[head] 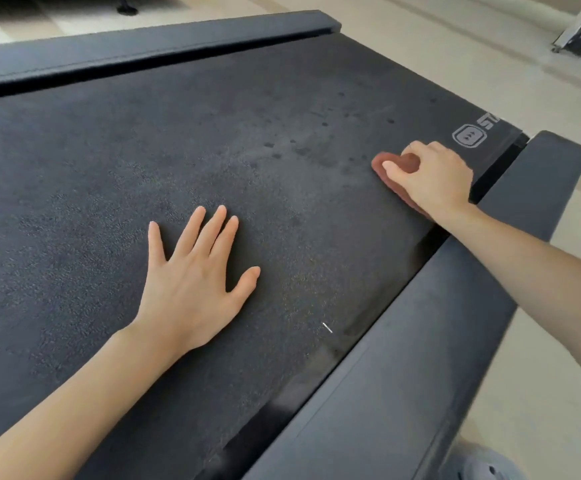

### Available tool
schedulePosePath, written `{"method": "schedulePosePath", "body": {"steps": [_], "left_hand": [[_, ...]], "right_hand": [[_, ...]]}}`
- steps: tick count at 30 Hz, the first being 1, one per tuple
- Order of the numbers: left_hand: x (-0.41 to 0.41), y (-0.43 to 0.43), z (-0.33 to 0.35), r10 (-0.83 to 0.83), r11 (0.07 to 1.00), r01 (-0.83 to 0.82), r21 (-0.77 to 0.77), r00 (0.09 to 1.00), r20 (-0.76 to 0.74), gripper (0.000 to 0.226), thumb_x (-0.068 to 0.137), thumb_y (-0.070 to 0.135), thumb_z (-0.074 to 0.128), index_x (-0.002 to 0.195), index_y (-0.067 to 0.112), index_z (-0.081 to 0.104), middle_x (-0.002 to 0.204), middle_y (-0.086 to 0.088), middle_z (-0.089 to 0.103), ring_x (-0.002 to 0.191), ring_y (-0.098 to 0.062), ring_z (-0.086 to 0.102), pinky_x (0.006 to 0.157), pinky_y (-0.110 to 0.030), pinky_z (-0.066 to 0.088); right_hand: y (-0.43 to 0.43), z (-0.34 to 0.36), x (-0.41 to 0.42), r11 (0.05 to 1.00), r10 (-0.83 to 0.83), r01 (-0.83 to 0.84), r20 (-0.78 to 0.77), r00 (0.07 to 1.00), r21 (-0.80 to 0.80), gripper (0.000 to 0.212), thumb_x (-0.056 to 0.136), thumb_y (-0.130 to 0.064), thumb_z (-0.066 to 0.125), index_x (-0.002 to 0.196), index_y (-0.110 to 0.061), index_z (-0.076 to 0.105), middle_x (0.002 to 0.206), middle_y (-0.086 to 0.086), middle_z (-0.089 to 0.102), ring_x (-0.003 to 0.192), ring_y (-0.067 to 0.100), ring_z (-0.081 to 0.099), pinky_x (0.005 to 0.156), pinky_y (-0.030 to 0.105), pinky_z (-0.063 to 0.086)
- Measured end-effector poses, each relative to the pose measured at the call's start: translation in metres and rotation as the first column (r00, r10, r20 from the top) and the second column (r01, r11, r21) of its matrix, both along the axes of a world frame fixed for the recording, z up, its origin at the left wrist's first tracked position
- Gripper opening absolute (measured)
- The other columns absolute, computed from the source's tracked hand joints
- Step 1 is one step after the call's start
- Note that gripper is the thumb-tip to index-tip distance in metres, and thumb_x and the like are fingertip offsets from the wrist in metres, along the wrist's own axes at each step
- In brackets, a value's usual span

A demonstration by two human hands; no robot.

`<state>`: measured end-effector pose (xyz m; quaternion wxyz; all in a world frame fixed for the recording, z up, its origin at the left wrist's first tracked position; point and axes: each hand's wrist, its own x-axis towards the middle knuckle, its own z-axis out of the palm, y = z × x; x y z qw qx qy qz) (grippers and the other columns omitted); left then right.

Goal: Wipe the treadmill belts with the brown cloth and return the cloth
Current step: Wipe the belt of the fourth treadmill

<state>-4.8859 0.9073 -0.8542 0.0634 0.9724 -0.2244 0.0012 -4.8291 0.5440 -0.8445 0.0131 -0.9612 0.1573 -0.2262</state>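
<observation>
The person's left hand (192, 271) is lying flat on the treadmill belt (143, 150), fingers straight and spread, holding nothing; from where I am standing it looks to be propping the body's weight while the other arm is reaching out. The right hand (427, 174) is curling its fingers and thumb round the brown cloth (384, 180), bunching it into a pad and pressing it down on the belt. The cloth is sitting near the belt's right edge, just short of the printed logo (471, 135) and beside the right side rail (420, 358), with most of it hidden under the palm. Bunching it that way is probably giving a firmer rubbing surface than a loose sheet would. Dark spots (275, 150) and faint smears are showing on the belt between the two hands, well apart from the cloth, so I would say the wiping is underway and far from finished. A small pale fleck (327, 328) is lying near the belt's right edge, closer to the person. The far side rail (143, 46) is running along the other edge, with light floor (490, 64) beyond it.
</observation>
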Motion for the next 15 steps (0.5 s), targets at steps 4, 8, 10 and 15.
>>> {"method": "schedulePosePath", "body": {"steps": [4, 8, 10, 15], "left_hand": [[0.001, -0.007, 0.001, 0.038, 0.998, -0.038, -0.048, 0.999, -0.005, 0.083, 0.080, 0.066, 0.004, 0.149, 0.022, 0.017, 0.157, 0.008, 0.009, 0.145, -0.011, -0.001, 0.114, -0.057, 0.000], [0.006, -0.023, -0.005, 0.134, 0.989, -0.132, -0.073, 0.991, 0.017, 0.081, 0.081, 0.066, 0.006, 0.149, 0.023, 0.020, 0.157, 0.010, 0.011, 0.144, -0.008, -0.001, 0.114, -0.055, 0.000], [0.011, -0.038, -0.004, 0.187, 0.979, -0.185, -0.085, 0.982, 0.016, 0.084, 0.080, 0.067, 0.006, 0.148, 0.021, 0.021, 0.157, 0.007, 0.012, 0.144, -0.010, -0.001, 0.114, -0.055, -0.001], [0.007, -0.068, -0.005, 0.296, 0.955, -0.293, -0.054, 0.954, 0.041, 0.091, 0.077, 0.067, 0.007, 0.147, 0.011, 0.024, 0.157, -0.004, 0.014, 0.145, -0.021, 0.002, 0.116, -0.051, 0.002]], "right_hand": [[-0.041, 0.003, 0.023, 0.993, -0.114, 0.114, 0.020, 0.993, -0.007, 0.047, 0.084, -0.060, 0.049, 0.101, -0.019, 0.062, 0.103, 0.016, 0.062, 0.099, 0.040, 0.057, 0.078, 0.042, 0.045], [-0.030, 0.005, 0.016, 0.999, 0.028, -0.029, 0.036, 0.999, 0.039, 0.039, 0.084, -0.057, 0.053, 0.097, -0.021, 0.064, 0.101, 0.011, 0.064, 0.095, 0.038, 0.058, 0.074, 0.038, 0.044], [-0.004, 0.007, -0.002, 0.972, 0.231, -0.232, 0.025, 0.973, 0.047, 0.035, 0.081, -0.057, 0.057, 0.090, -0.025, 0.066, 0.093, 0.004, 0.065, 0.086, 0.033, 0.059, 0.067, 0.031, 0.037], [0.078, 0.000, -0.070, 0.721, 0.684, -0.693, 0.149, 0.714, 0.015, 0.028, 0.073, -0.049, 0.062, 0.074, -0.022, 0.067, 0.076, 0.000, 0.059, 0.066, 0.027, 0.053, 0.062, 0.036, 0.045]]}}
